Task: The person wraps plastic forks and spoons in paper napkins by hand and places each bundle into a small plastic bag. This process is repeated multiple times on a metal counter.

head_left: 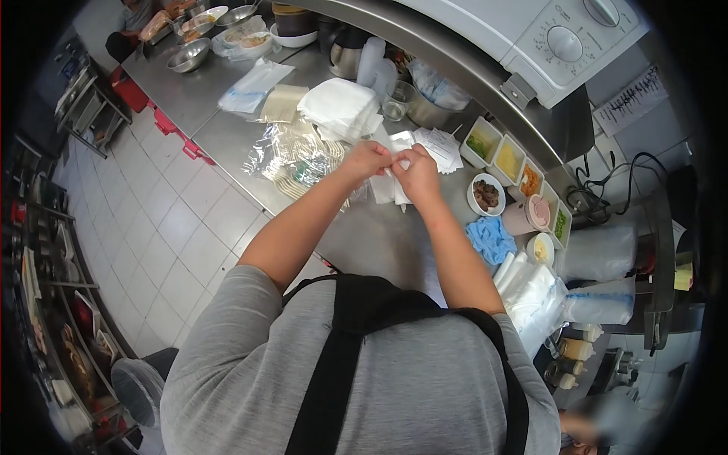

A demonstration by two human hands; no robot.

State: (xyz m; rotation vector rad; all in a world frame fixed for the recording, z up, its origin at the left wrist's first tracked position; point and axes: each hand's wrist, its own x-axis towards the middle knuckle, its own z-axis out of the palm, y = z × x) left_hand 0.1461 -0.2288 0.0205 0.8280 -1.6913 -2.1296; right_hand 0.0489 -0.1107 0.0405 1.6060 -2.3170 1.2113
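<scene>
My left hand and my right hand meet above the steel counter. Both have their fingers closed in a pinch around something small and white, too small to make out. Under and behind them lie white papers. Left of my left hand is a pile of clear plastic packets with beige contents. A stack of white napkins or bags sits just behind the hands.
At the right stand trays of chopped food, a bowl of dark meat, a pink container, a blue cloth and plastic bags. A glass stands behind. A white appliance overhangs the back. Another person is at the far left.
</scene>
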